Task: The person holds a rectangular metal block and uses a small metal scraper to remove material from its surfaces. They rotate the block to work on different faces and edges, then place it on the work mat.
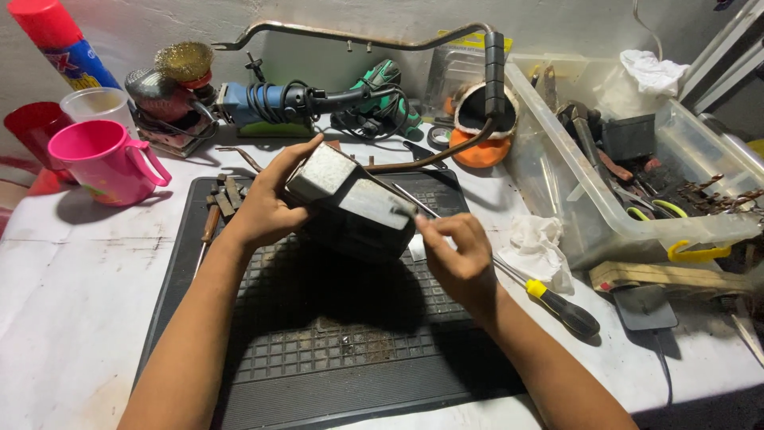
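Note:
My left hand (267, 203) grips a boxy grey and black metal part (350, 203), holding it tilted above a black ribbed rubber mat (334, 350). My right hand (458, 255) pinches something small and pale against the part's right end; I cannot tell what it is. A screwdriver with a black and yellow handle (557, 302) lies on the bench just past my right wrist, its shaft running up under my right hand.
A pink mug (107, 163) and a clear cup (97, 103) stand at the left, beside a spray can (60, 44). Power tools (278, 103) and a curved metal bar (358, 37) lie at the back. A clear plastic bin (629, 159) of tools fills the right. A crumpled white cloth (537, 247) lies beside the mat.

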